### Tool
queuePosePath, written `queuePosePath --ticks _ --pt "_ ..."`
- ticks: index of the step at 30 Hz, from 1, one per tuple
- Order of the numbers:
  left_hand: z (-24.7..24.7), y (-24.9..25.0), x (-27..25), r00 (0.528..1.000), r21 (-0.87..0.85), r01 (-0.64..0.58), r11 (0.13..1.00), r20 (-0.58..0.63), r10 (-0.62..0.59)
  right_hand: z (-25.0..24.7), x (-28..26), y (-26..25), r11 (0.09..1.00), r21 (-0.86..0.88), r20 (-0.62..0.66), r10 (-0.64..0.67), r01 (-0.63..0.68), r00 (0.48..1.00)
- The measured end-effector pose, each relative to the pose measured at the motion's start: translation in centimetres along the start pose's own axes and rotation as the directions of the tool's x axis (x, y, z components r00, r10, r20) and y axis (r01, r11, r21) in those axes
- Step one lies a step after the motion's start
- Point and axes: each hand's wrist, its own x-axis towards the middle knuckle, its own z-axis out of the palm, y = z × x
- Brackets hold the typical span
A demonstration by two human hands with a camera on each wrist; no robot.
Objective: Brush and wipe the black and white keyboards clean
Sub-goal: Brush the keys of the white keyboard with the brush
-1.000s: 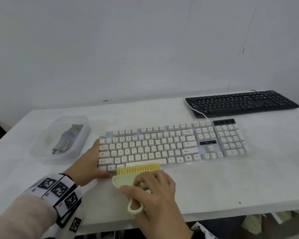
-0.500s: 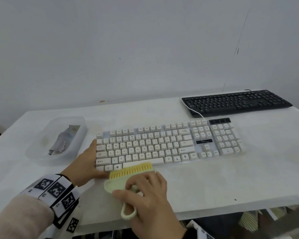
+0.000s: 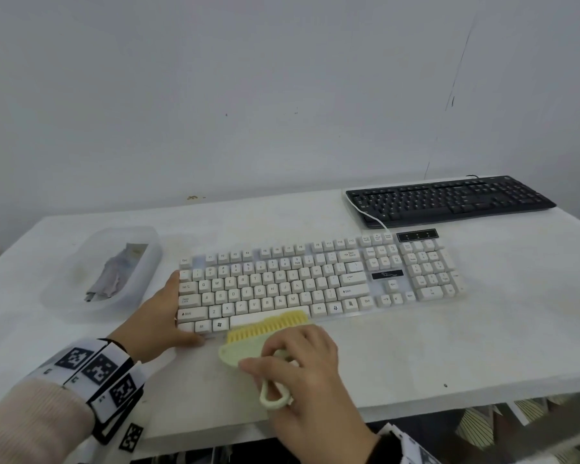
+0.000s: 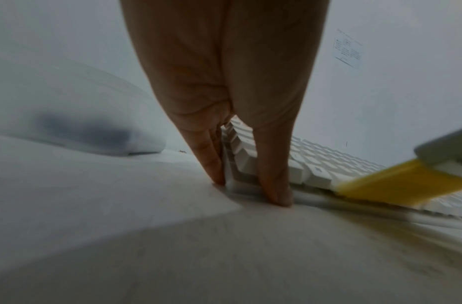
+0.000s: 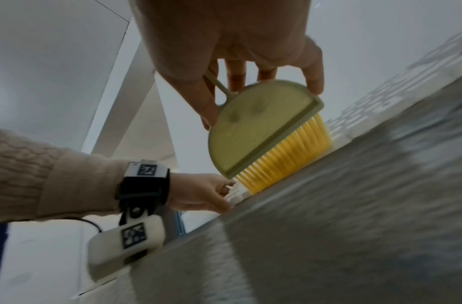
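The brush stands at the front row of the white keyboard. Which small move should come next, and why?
Probably sweep the brush rightward along the front row: its bristles rest on the space bar, and the left hand braces the white keyboard.

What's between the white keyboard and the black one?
Head view: just a bare strip of table, crossed by the white cable; nothing else between white keyboard and black keyboard.
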Motion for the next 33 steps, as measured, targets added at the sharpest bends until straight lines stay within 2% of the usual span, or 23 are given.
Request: queuePosePath --ticks 4,8,10,14,17,21,28,33 --pt "0.0 -0.1 0.0 1.0 -0.01 0.002 1.0 0.002 -0.002 -3.2 -0.7 3.2 0.995 0.03 -0.029 0.091 -0.09 0.995" --pt "0.0 0.0 0.0 1.0 -0.008 0.008 1.0 0.004 -0.008 -5.8 -1.5 5.0 0.989 0.01 -0.117 0.15 -0.15 0.982" --pt "0.0 -0.1 -0.1 1.0 -0.014 0.017 1.0 0.006 -0.017 -6.1 -1.4 4.6 0.989 0.02 -0.147 0.146 -0.145 0.978" --pt "0.1 -0.3 0.0 1.0 -0.043 0.028 0.999 0.011 -0.027 -5.9 -1.0 3.7 0.988 0.103 -0.126 0.125 -0.112 0.984" --pt "0.1 -0.2 0.0 1.0 -0.043 0.015 0.999 0.012 -0.014 -7.3 -1.2 5.2 0.96 0.19 -0.121 0.23 -0.205 0.966" --pt "0.0 -0.2 0.0 0.999 -0.032 0.031 0.999 0.012 -0.031 -10.5 -1.9 7.3 0.931 0.167 -0.171 0.352 -0.325 0.92" --pt "0.2 -0.2 0.1 0.999 -0.035 0.041 0.999 0.002 -0.041 -10.3 -1.8 6.8 0.953 0.216 -0.123 0.24 -0.211 0.963" --pt "0.2 0.1 0.0 1.0 -0.037 0.023 0.999 0.0 -0.023 -11.8 -2.5 8.2 0.946 0.176 -0.127 0.296 -0.272 0.947"
